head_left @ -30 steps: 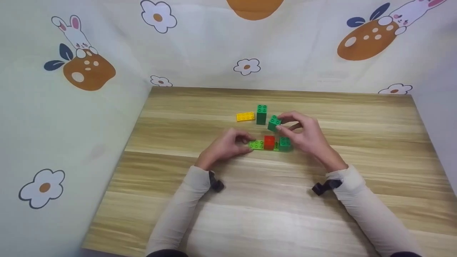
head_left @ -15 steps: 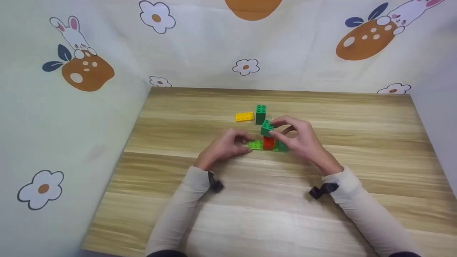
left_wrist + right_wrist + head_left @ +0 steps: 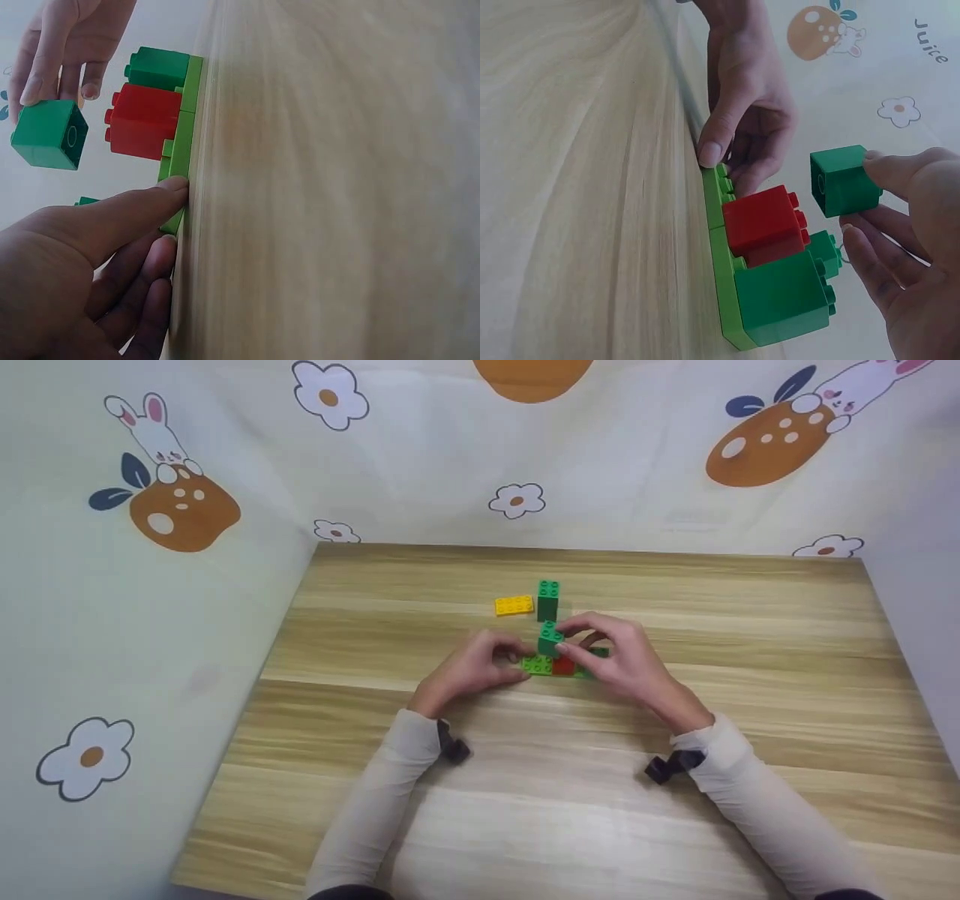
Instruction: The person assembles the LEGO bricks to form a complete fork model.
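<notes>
My left hand [image 3: 480,664] pinches the left end of a light green building-brick strip [image 3: 537,665] on the table, thumb on the near side. A seam in the left wrist view suggests two plates end to end. A red brick [image 3: 142,121] sits across that seam, and a green brick [image 3: 784,298] is on the right end. My right hand [image 3: 622,651] holds another green brick [image 3: 550,640] between thumb and fingers, slightly tilted. In the left wrist view this held brick [image 3: 51,135] is raised above the strip, touching nothing on it; its hollow underside shows.
Behind the strip a tall green block [image 3: 548,601] stands upright. To its left lies a flat yellow plate [image 3: 514,605]. The wood-grain table [image 3: 540,795] meets a printed cloth wall [image 3: 420,457] at the back and sides.
My right hand has carried the green brick left and toward me, from behind the red brick to above the strip's left part. My left hand keeps its grip in place.
</notes>
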Demonstrator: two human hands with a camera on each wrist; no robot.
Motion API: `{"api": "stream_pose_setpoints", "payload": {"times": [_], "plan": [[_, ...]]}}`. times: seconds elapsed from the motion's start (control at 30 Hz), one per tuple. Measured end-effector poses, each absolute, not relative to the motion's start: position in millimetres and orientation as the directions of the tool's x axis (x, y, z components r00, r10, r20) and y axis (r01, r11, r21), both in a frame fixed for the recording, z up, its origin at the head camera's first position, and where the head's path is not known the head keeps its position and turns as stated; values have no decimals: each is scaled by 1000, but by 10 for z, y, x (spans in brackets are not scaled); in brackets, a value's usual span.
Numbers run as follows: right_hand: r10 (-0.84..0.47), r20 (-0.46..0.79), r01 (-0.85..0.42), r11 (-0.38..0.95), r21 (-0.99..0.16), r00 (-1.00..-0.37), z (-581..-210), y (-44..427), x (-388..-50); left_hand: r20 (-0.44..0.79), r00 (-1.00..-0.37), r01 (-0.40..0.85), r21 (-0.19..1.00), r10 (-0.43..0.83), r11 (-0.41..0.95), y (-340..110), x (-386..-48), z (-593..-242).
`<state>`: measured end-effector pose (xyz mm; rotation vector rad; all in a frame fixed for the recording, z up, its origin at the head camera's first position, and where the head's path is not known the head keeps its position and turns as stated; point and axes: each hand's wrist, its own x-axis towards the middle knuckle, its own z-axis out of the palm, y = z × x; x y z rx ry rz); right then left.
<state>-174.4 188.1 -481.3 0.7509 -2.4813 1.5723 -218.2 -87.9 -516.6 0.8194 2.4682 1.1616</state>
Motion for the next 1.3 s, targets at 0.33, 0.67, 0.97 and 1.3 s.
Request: {"api": "stream_pose_setpoints", "payload": {"times": [0.33, 0.67, 0.97, 1.3], "plan": [[-397, 361, -496, 320, -807, -844, -4867, 1777, -1701, -4, -793, 385, 772, 610, 505, -881, -2203, -5180], [-404, 347, -502, 390, -772, -847, -4925, 1695, -1656, 42, -781, 431, 759, 623, 489, -879, -2211, -5180], [-414, 398, -561, 429, -708, -819, -4986, 1670, -1679, 42, -772, 425, 775, 634, 467, -874, -2218, -5181], [-442, 404, -590, 473, -654, -801, -5000, 1648, -1699, 9, -789, 394, 775, 614, 495, -881, -2202, -5165]]}}
